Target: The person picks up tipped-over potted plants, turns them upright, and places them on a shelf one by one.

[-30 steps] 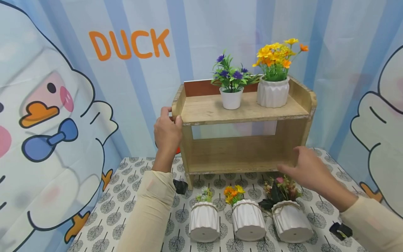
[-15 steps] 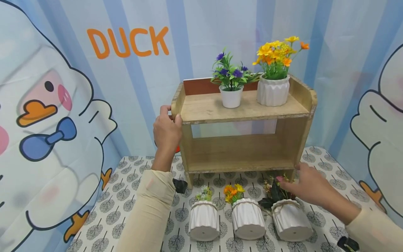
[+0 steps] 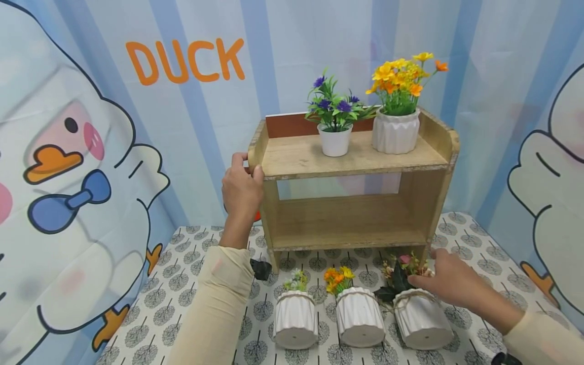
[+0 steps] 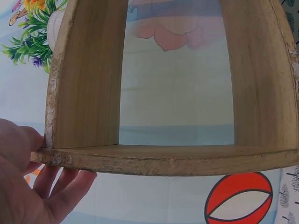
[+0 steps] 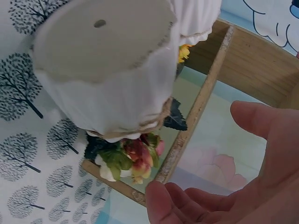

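Five potted plants point(image 3: 422, 317), one wooden shelf point(image 3: 356, 170), two hands point(image 3: 243, 191)

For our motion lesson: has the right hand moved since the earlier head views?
Yes: the right hand has moved lower in view, judged against the wooden shelf.

The shelf point(image 3: 292, 159) is rough-edged wood, the pots point(image 3: 422, 320) smooth ceramic-looking, the curtain point(image 3: 315, 45) cloth.

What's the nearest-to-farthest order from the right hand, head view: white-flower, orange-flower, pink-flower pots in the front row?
From the right hand:
1. Pink-flower pot: row's right end, beside the hand.
2. Orange-flower pot: middle.
3. White-flower pot: left end.
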Motion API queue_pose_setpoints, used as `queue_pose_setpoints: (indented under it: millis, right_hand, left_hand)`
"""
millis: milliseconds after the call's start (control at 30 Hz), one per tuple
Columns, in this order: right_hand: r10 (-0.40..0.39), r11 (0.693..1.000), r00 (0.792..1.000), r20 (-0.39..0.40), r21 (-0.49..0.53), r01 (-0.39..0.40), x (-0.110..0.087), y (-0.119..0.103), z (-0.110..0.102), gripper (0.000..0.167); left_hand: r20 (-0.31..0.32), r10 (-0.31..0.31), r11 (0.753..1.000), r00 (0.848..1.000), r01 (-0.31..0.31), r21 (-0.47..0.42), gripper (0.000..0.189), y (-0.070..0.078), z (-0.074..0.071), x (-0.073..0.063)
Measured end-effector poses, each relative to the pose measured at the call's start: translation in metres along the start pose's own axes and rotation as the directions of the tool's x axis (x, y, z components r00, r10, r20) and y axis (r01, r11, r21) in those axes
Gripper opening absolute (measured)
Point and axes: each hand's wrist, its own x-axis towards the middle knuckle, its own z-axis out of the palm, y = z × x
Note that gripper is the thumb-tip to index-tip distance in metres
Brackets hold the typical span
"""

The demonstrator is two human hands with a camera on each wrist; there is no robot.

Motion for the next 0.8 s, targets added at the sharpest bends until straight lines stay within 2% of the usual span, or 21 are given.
queue_pose_setpoints:
  millis: [133, 300, 367, 567, 800]
  right_hand:
    - [0.019, 1.0, 0.999, 0.038, 0.02, -0.02, -0.001, 0.005, 0.007, 0.105]
    - [0.02, 0.999, 0.998, 0.052, 0.029, -0.022, -0.003, 0.009, 0.018, 0.079]
    - [0.021, 0.999, 0.998, 0.063, 0.029, -0.023, -0.003, 0.01, 0.021, 0.075]
    - [0.014, 0.999, 0.995, 0.099, 0.031, -0.017, -0.006, 0.015, 0.03, 0.094]
    - [0.031, 0.999, 0.99, 0.139, 0.005, -0.032, -0.01, 0.022, 0.037, 0.106]
  left_hand:
    - [0.002, -0.003, 1.0, 1.0, 0.003, 0.007, 0.034, 0.0, 0.0, -0.001]
    - [0.005, -0.004, 1.0, 1.0, 0.003, 0.007, 0.034, -0.001, 0.001, -0.001]
    - [0.001, -0.002, 1.0, 1.0, 0.002, 0.003, 0.034, -0.002, 0.001, 0.0]
    - [-0.007, 0.015, 1.0, 1.0, -0.015, 0.001, 0.032, -0.002, 0.001, 0.0]
    - [-0.01, 0.027, 1.0, 1.0, -0.027, 0.003, 0.032, -0.001, 0.0, 0.001]
